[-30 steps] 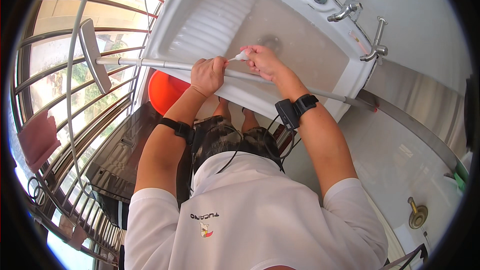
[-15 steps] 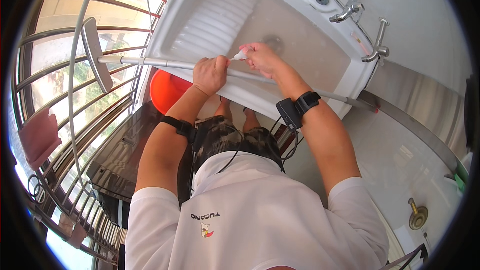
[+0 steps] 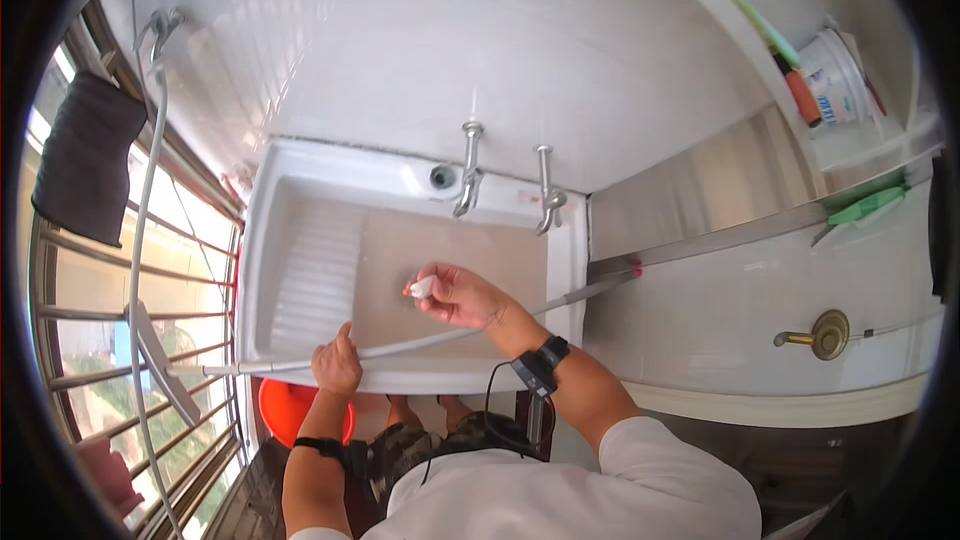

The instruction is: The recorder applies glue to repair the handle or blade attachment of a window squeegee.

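Observation:
In my right hand (image 3: 450,295) is a small white squeeze bottle (image 3: 422,288) with an orange-red tip, pinched between thumb and fingers above the sink basin. My left hand (image 3: 337,366) lies over a long silver-grey pole (image 3: 470,334), its index finger stretched away from me and the other fingers curled around the pole. The pole slants across the front of the white sink (image 3: 400,380). At its left end, a flat pale head (image 3: 160,365), like a flat mop's, stands beside the window bars. Cloudy water appears to fill the basin, which has a ribbed washboard slope on its left.
Two metal taps (image 3: 470,170) project over the sink's back edge. An orange-red bucket (image 3: 290,410) stands below its front left. Along the barred window hang a grey hose (image 3: 140,240) and a dark cloth (image 3: 88,155). A white tub (image 3: 838,75) sits at the far right.
My view has shifted to show more wall. My hands have drawn apart: the right moved the bottle out over the basin, while the left stays by the pole with its index finger now extended.

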Demonstrator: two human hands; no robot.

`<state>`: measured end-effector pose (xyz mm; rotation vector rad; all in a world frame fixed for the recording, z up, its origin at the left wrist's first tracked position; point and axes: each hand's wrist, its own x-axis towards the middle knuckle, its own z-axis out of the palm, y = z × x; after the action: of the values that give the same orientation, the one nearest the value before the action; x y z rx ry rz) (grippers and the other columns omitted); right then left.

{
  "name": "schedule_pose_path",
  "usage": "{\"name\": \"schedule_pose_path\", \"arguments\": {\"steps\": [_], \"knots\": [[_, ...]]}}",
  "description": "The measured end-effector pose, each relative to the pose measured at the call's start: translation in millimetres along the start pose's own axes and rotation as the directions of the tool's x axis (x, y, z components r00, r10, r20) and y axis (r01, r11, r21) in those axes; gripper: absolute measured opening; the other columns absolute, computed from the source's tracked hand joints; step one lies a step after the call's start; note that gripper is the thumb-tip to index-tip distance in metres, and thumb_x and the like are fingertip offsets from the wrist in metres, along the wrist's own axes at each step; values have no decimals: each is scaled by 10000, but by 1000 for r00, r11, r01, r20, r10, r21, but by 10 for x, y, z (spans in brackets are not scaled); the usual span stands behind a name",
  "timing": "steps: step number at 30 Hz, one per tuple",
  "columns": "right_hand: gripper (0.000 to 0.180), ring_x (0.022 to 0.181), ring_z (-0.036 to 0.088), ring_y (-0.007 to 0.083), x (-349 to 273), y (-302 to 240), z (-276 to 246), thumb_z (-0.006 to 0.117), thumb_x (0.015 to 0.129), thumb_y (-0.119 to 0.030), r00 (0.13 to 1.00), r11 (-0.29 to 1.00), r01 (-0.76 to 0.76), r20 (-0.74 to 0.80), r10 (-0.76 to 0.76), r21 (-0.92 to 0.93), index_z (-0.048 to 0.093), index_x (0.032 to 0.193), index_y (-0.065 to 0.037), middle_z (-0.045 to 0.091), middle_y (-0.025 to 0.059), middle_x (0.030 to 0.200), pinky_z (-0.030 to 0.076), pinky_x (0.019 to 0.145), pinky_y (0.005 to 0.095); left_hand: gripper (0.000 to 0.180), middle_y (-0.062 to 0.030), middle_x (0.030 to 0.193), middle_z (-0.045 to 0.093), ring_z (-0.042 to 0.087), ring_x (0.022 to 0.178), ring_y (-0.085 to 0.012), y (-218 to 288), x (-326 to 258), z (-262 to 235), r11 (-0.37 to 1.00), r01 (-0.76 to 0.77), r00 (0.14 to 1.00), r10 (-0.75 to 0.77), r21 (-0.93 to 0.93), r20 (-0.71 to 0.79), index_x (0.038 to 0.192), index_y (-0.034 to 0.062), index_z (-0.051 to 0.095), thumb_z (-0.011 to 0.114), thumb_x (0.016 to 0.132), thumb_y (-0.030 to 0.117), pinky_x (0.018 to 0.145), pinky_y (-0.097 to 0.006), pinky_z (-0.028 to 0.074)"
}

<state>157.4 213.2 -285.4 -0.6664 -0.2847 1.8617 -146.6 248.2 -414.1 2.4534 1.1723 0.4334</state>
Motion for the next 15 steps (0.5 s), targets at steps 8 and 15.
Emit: {"name": "schedule_pose_path", "arguments": {"steps": [8,15], "knots": [[351,1032,704,333,-1605,-1474,1741,656,975,-217,914,872,397,206,-349,-286,477,1256,-109,630,85,1051,617,723,373,347,-151,878,734,703,822,-321,96,109,-21,996,78,975,-84,35,207,1270,65,545,502,945,178,805,-461,461],[231,838,471,108,-2093,-2621,2796,604,1016,-272,587,295,644,209,-782,-706,635,1167,-101,569,-16,1083,393,757,280,323,-155,877,732,699,796,-337,-19,126,129,998,54,985,-57,26,165,1242,67,557,513,945,186,767,-462,457]]}}
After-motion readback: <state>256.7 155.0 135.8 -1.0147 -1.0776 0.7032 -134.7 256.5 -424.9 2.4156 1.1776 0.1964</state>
